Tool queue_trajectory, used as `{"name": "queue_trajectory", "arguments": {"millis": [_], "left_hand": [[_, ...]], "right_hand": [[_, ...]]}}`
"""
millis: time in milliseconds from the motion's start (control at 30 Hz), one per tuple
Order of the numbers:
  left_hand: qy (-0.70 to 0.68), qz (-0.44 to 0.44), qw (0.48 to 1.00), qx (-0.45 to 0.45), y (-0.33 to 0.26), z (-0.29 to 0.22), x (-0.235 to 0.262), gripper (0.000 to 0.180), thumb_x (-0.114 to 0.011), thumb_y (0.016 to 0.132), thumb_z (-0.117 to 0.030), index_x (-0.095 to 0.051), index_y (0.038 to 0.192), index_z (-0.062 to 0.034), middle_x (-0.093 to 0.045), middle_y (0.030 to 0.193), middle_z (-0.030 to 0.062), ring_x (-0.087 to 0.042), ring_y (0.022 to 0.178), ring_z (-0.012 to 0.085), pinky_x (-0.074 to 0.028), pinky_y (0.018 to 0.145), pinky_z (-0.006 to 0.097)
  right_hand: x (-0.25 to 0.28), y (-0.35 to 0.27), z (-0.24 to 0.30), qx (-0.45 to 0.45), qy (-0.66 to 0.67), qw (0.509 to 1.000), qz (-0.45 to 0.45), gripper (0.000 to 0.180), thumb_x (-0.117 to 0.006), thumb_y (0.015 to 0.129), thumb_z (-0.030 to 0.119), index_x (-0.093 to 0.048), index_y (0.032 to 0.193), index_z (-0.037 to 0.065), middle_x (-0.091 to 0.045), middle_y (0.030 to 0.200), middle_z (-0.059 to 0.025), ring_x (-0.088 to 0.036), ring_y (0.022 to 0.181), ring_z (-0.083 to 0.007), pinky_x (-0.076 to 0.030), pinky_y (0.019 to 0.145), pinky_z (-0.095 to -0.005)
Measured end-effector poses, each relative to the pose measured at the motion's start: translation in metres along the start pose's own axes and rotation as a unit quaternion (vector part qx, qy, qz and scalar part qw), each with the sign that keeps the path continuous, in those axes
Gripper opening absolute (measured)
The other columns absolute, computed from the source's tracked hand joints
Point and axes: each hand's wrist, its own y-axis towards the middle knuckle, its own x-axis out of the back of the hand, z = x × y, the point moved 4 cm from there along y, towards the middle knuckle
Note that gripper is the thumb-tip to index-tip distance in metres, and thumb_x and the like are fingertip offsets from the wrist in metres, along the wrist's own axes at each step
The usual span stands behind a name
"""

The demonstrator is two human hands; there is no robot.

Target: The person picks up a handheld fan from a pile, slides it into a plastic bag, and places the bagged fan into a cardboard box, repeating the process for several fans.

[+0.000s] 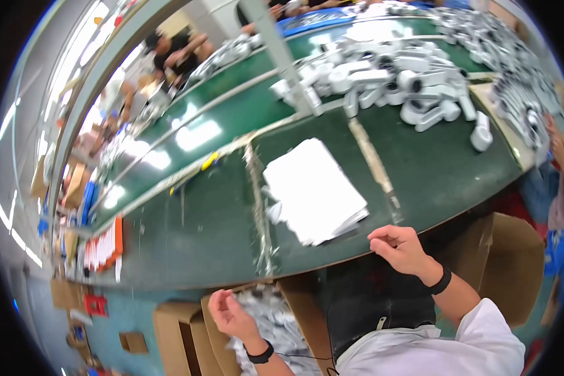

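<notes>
1. Broadly, a long green desk [188, 219] runs from near left to far right, its near edge just ahead of both hands.
2. Far right on the desk lies a heap of white plastic parts [395, 78], well apart from either hand.
3. An open cardboard box [294, 307] stands below the desk's near edge, filled with small clear-wrapped pieces [276, 323].
4. A stack of white sheets [313, 191] lies on the desk near its edge, its long axis running from far left to near right. It lies just beyond and left of the right hand, which is the nearer one; the left hand is lower and well to the left.
5. The right hand [401, 247] hovers at the desk edge, fingers curled loosely together, gripping nothing that shows.
6. The left hand [232, 313] is over the box, just above the wrapped pieces, fingers bent; whether it pinches a piece I cannot tell.
7. Each wrist wears a black band.
</notes>
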Motion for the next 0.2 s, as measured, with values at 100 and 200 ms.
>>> {"name": "queue_trajectory", "arguments": {"millis": [100,200], "left_hand": [[-0.093,0.097,0.991,0.022,0.004,-0.009,-0.075,0.015,-0.053,0.092,-0.001,-0.059,0.106,0.0013,-0.063,0.09,0.0065,-0.059,0.08,0.0127,-0.049,0.073,0.025],[-0.172,0.165,0.966,0.101,0.004,-0.015,-0.133,0.015,-0.055,0.092,-0.003,-0.059,0.106,0.001,-0.062,0.089,0.0068,-0.06,0.077,0.0131,-0.05,0.072,0.026]], "right_hand": [[0.035,-0.01,0.024,0.036,-0.027,0.997,-0.06,0.014,-0.065,0.088,0.007,-0.067,0.1,-0.001,-0.064,0.08,0.0022,-0.056,0.069,-0.002,-0.046,0.06,-0.0184],[0.075,-0.019,0.037,0.044,-0.062,0.987,-0.14,0.015,-0.066,0.088,0.007,-0.066,0.101,-0.001,-0.066,0.082,0.0009,-0.058,0.07,-0.0029,-0.047,0.061,-0.019]]}}
